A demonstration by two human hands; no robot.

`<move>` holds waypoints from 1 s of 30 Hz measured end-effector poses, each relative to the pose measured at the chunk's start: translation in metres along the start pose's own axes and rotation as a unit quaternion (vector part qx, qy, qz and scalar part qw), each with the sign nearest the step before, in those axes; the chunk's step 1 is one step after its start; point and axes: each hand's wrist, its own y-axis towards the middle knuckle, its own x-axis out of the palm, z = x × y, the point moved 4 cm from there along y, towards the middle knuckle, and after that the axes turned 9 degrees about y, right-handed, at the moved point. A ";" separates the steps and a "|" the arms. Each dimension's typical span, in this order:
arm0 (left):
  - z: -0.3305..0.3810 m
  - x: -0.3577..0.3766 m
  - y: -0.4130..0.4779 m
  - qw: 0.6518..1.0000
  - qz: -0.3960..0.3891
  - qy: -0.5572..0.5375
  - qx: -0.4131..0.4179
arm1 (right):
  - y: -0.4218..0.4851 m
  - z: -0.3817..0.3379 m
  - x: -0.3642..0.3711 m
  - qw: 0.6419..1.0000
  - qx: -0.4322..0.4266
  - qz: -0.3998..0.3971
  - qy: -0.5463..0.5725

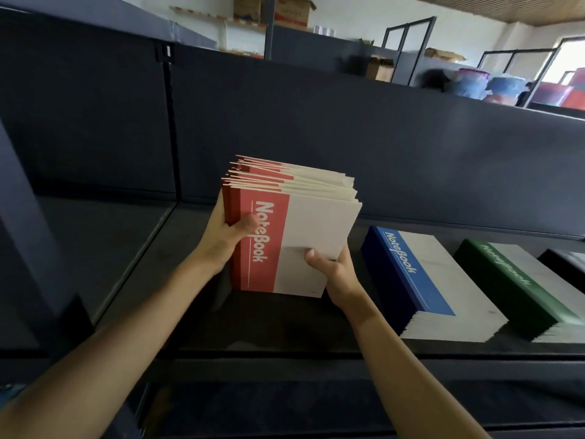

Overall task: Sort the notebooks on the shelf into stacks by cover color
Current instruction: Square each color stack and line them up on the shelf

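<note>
Head view: left grip (223, 239) curls round the spine edge of the red notebook stack (272, 236), thumb on the front cover. Right grip (335, 274) pinches the stack's lower right corner, thumb on the white part of the cover. The stack stands tilted over the dark shelf (285, 327), its top edges fanned unevenly; can't tell if its lower edge touches the shelf. To its right the blue notebook stack (421, 280) lies flat, then the green notebook stack (519, 286), then the black stack (566, 264), cut off by the frame edge.
</note>
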 end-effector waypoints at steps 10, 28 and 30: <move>0.013 0.006 0.015 0.999 0.038 -0.018 0.000 | 0.011 -0.011 0.002 0.999 0.002 0.017 0.030; 0.045 -0.004 0.019 0.994 0.039 0.033 0.092 | 0.030 -0.082 0.020 0.986 -0.143 0.040 -0.081; 0.045 -0.005 0.019 0.994 0.048 0.034 0.097 | 0.031 -0.082 0.019 0.984 -0.149 0.050 -0.085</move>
